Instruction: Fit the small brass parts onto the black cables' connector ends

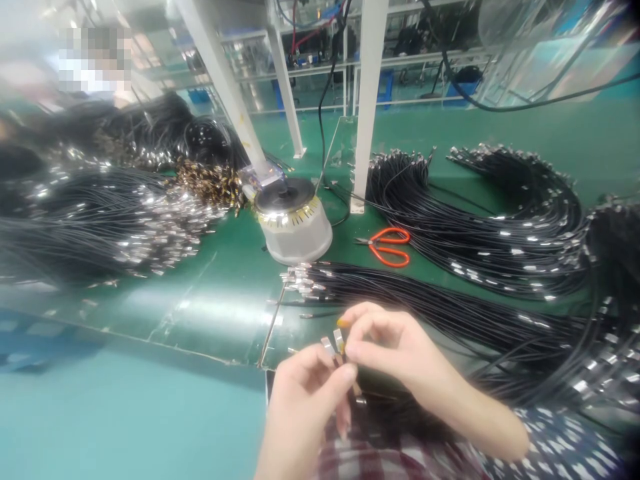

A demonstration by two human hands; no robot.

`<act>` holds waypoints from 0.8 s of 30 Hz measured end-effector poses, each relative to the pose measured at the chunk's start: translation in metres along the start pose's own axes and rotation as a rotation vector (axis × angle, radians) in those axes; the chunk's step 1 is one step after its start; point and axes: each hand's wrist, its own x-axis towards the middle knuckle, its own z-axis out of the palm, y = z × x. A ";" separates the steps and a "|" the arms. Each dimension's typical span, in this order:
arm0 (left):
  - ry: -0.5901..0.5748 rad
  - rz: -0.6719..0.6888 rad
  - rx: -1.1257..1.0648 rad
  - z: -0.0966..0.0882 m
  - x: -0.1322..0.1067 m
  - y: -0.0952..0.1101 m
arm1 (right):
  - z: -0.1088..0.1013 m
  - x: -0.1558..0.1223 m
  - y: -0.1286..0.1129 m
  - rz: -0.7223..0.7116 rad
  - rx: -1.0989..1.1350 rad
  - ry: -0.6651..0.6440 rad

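Low in the head view, my left hand (307, 390) is closed in a pinch around thin cable ends. Small silver tabs (328, 346) stand up from between its thumb and fingers. My right hand (383, 340) is right beside them, thumb and fingers curled together against one tab. Something small and yellow-orange shows at its fingertip; what those fingers grip is too small to make out. Just beyond my hands lies a bundle of black cables (425, 300), its silver ends (303, 280) pointing left.
A white round device with a black top (296, 230) stands on the green table (215, 300). Orange-handled scissors (391, 247) lie to its right. Large cable bundles (480, 230) cover the right, and more cables (100, 213) the left. White posts (369, 100) rise behind.
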 end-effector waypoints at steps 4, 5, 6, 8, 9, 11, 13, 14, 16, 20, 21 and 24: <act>0.005 0.001 -0.013 0.001 -0.001 0.002 | 0.000 0.000 0.000 -0.007 -0.003 -0.020; 0.010 0.004 -0.013 0.002 -0.002 0.003 | 0.000 -0.001 -0.001 -0.007 -0.003 -0.022; 0.014 0.005 -0.009 0.003 -0.002 0.004 | 0.000 -0.001 -0.001 -0.007 -0.002 -0.024; 0.024 0.007 0.004 0.003 -0.002 0.005 | -0.001 -0.001 -0.001 -0.003 -0.002 -0.024; 0.018 0.003 0.011 0.003 -0.002 0.005 | -0.001 -0.001 -0.002 -0.001 -0.003 -0.024; -0.002 -0.008 0.021 0.002 -0.001 0.004 | -0.001 -0.001 -0.002 0.001 -0.004 -0.024; -0.011 -0.009 0.024 0.002 -0.001 0.004 | -0.001 -0.001 -0.003 0.004 -0.004 -0.025; -0.008 -0.008 0.024 0.002 -0.001 0.004 | -0.001 -0.001 -0.003 0.005 -0.004 -0.025; 0.013 -0.006 0.023 0.003 -0.002 0.005 | -0.001 -0.001 -0.002 0.005 -0.004 -0.025; 0.018 -0.019 0.013 0.005 -0.004 0.007 | 0.000 0.000 -0.001 0.009 -0.004 -0.013; 0.017 -0.018 0.011 0.005 -0.004 0.007 | 0.001 0.001 -0.001 0.014 -0.003 -0.009; 0.021 0.011 0.025 0.005 -0.004 0.006 | 0.002 0.001 -0.001 0.027 -0.001 0.001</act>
